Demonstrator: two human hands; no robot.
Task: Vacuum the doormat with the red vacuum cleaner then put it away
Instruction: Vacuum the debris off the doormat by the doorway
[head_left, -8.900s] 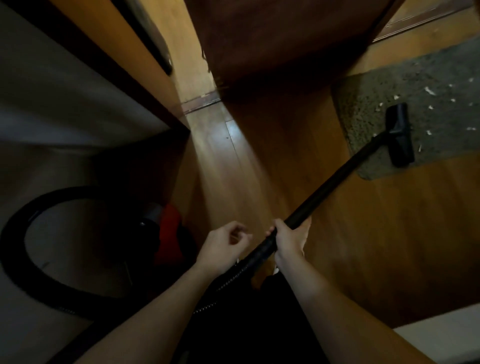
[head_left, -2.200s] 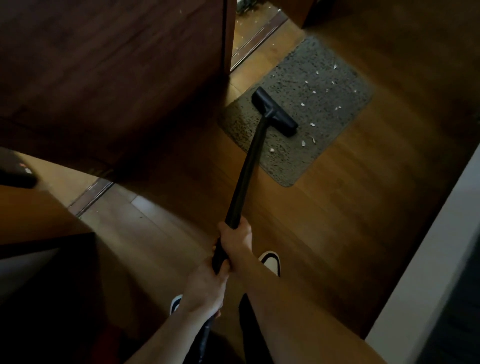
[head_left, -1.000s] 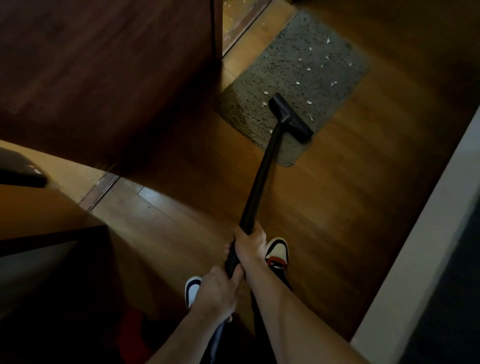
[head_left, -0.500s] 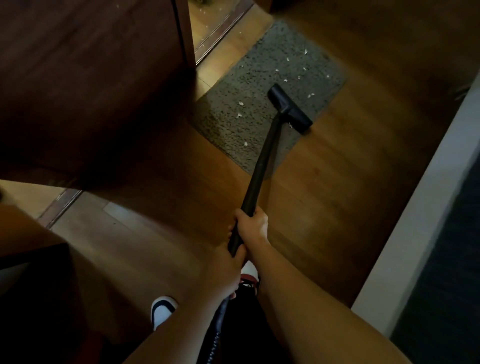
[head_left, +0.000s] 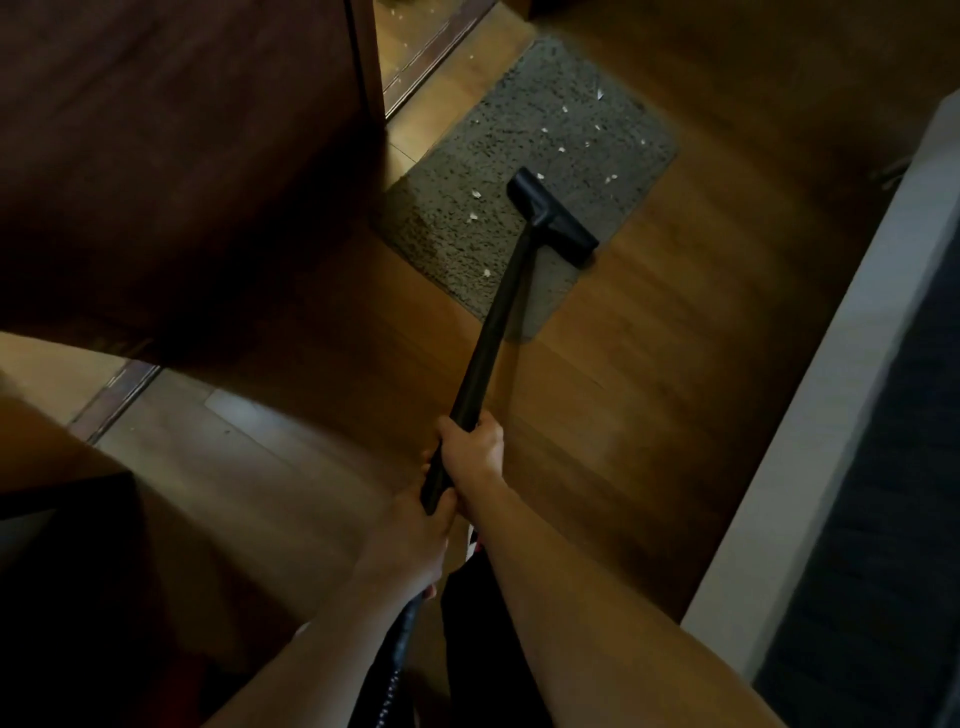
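Stiff, light-looking wand (head_left: 493, 332), I reckon; left hand (head_left: 415, 540) and right hand (head_left: 472, 452), each grip wrapped round its near end.

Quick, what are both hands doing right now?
Left hand: grips the black vacuum wand.
Right hand: grips the same wand, nearer the nozzle.

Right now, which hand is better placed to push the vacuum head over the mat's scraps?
Probably the right hand: it grips the wand farther forward, nearer the head; the left hand holds behind it.
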